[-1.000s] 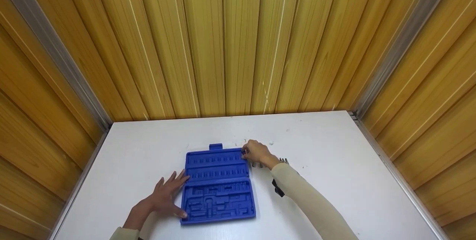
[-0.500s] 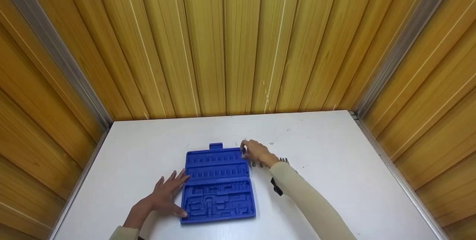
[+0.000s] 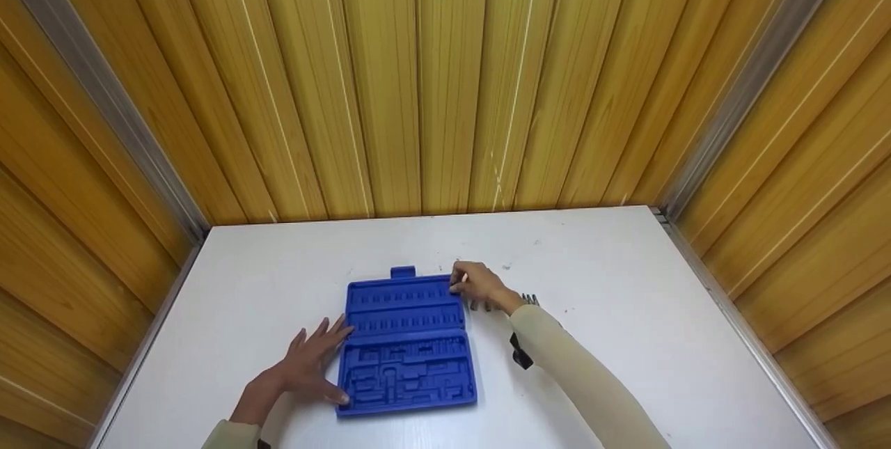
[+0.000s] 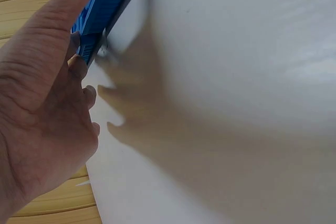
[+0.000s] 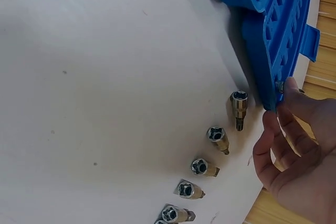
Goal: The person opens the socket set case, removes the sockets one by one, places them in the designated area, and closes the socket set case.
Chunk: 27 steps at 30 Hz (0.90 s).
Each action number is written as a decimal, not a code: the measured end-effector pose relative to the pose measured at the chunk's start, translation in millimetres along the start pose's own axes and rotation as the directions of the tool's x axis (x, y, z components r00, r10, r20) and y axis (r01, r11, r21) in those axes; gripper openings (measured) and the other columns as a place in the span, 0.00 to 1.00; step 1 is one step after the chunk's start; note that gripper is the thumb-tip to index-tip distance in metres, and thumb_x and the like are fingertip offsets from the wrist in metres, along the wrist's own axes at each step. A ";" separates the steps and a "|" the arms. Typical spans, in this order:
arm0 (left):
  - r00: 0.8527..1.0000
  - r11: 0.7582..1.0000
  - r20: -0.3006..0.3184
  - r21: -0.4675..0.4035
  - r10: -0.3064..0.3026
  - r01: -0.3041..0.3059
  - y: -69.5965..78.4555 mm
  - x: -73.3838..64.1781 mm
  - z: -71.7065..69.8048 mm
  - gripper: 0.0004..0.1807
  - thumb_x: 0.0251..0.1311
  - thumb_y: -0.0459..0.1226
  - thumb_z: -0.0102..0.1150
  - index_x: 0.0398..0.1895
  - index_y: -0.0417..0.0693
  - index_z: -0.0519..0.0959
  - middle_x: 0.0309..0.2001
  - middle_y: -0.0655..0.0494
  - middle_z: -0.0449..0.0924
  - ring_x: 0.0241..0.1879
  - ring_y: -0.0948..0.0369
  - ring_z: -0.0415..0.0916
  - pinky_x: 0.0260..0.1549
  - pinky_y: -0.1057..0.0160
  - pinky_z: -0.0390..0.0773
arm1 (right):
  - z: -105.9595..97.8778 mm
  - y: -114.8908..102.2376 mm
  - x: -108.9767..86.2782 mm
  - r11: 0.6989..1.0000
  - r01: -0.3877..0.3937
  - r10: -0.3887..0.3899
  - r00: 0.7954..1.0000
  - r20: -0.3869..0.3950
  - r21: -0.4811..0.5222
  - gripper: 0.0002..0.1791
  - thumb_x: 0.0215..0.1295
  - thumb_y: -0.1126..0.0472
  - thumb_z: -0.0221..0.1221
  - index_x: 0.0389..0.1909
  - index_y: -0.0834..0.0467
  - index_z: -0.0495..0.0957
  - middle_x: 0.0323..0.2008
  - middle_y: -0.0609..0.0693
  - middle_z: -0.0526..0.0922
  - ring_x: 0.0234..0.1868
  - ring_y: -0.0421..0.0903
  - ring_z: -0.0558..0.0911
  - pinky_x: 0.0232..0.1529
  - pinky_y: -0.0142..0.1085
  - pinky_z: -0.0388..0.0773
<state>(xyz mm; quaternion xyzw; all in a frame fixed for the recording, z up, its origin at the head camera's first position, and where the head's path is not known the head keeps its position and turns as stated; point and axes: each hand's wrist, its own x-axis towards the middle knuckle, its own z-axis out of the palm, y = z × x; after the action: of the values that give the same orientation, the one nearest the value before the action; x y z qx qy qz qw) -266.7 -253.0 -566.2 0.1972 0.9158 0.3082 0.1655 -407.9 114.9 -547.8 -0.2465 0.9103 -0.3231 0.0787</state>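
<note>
An open blue plastic socket case (image 3: 407, 341) lies on the white table, its moulded slots facing up. My left hand (image 3: 310, 365) rests at its left edge with fingers spread, the thumb on the near left corner. In the left wrist view, the left hand (image 4: 47, 98) touches the case's side (image 4: 107, 3). At the far right corner, my right hand (image 3: 480, 283) pinches a small metal bit socket (image 5: 280, 86), mostly covered by the thumb, at the end slot. Beside the case, several bit sockets (image 5: 239, 106) stand in a row, partly hidden under the right wrist in the head view.
The case's latch tab (image 3: 403, 272) sticks out at its far edge. Wood-patterned panels (image 3: 445, 87) rise behind the white table (image 3: 592, 261) and along both sides. A black strap piece (image 3: 521, 353) hangs under the right forearm.
My right fingers shift slightly at the case's far right corner, and the dark piece seen between them earlier is now less visible. The left hand and the case stay in place.
</note>
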 end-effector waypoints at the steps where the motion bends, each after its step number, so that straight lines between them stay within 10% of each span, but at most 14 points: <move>1: 1.000 1.000 -0.001 0.002 -0.001 0.001 0.4 0.2 -0.4 0.71 0.34 0.54 0.86 0.81 0.44 0.53 0.83 0.39 0.40 0.80 0.31 0.31 0.71 0.23 0.27 | -1.3 0.1 -0.6 1.000 0.012 -0.012 1.000 0.001 0.026 0.06 0.69 0.66 0.63 0.41 0.66 0.78 0.44 0.63 0.87 0.42 0.57 0.86 0.47 0.51 0.83; 18: 0.999 0.999 0.017 0.025 -0.035 0.035 3.0 3.3 -2.9 0.72 0.32 0.54 0.86 0.81 0.44 0.53 0.83 0.40 0.40 0.81 0.32 0.32 0.72 0.25 0.26 | -15.3 4.3 -11.5 0.940 -0.006 0.010 1.000 -0.009 0.341 0.15 0.74 0.69 0.56 0.56 0.73 0.76 0.44 0.75 0.84 0.42 0.73 0.84 0.40 0.57 0.86; 27: 0.999 0.999 0.020 0.022 -0.025 0.025 1.8 1.0 -1.0 0.72 0.33 0.54 0.86 0.81 0.42 0.52 0.83 0.38 0.39 0.80 0.31 0.31 0.71 0.24 0.27 | -17.0 18.1 -31.9 0.910 -0.005 0.011 1.000 -0.012 0.416 0.19 0.76 0.66 0.54 0.63 0.72 0.74 0.44 0.72 0.84 0.32 0.49 0.84 0.31 0.34 0.80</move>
<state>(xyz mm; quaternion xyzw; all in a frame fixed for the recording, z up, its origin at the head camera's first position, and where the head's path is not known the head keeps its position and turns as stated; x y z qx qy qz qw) -267.5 -251.7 -564.5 0.1908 0.9198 0.2939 0.1765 -392.7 152.3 -546.4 -0.2178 0.8223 -0.5108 0.1241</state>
